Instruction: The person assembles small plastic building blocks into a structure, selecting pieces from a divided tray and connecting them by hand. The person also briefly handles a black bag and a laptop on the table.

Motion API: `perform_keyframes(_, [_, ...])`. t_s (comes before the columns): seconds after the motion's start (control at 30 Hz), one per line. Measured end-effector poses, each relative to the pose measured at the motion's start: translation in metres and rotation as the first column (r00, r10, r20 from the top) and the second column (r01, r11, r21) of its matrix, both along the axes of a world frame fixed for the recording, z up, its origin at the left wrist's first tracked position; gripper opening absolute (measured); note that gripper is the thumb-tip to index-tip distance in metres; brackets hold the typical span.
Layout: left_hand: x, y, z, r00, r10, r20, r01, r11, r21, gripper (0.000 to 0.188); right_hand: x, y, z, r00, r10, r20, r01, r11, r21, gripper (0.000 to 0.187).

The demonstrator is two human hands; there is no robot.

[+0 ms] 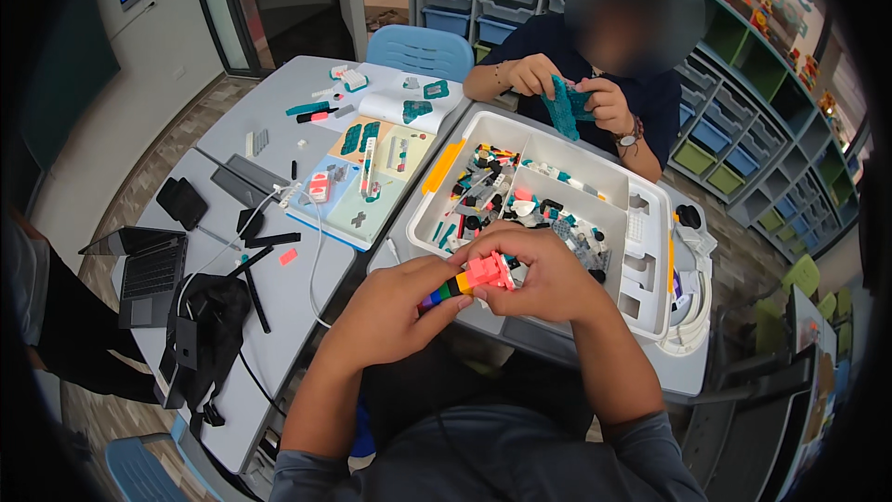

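Just in front of my body, both hands grip one toy brick build. My left hand (390,309) is closed round a stack of bricks (452,289) in purple, blue, green, black and yellow. At the stack's upper right end, coral bricks (484,271) with a white part behind are pinched in my right hand (542,270). My fingers hide part of the build. Right beyond my hands stands a white sorting tray (604,193) full of loose bricks in several compartments.
Across the table a person (595,84) holds a teal brick piece (561,110). An open instruction booklet (409,188) with bricks on it lies left of the tray. Farther left are a laptop (151,270), a black bag (209,335) and white cables. A blue chair (420,48) stands behind.
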State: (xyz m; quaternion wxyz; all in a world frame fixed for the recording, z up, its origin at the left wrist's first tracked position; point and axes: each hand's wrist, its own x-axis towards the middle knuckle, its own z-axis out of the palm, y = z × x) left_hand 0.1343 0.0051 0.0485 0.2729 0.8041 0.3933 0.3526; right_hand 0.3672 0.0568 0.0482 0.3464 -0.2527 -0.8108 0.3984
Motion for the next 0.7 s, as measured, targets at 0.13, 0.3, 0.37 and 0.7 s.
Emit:
perform_keyframes(0.13, [0.0,0.005,-0.003,1.0,-0.025,-0.005,0.025,1.0,0.001,0.029,0.002,0.002,-0.003,1.0,-0.003,0.019,0.004,1.0,-0.028,0.034])
perform_keyframes(0.3, [0.0,0.01,-0.006,0.999,-0.043,0.003,0.043,0.999,0.014,0.03,0.004,0.002,-0.001,1.0,-0.009,0.029,0.011,0.999,-0.051,0.035])
perform_keyframes(0.37, [0.0,0.011,-0.007,0.999,-0.05,0.012,0.049,0.998,0.029,0.031,0.004,0.004,-0.005,1.0,-0.015,0.0,0.015,1.0,-0.013,0.039])
perform_keyframes(0.7, [-0.003,0.019,-0.013,0.998,-0.055,0.007,0.055,0.998,-0.009,0.035,0.004,0.007,-0.008,0.997,-0.072,-0.004,0.07,0.977,-0.202,0.04])
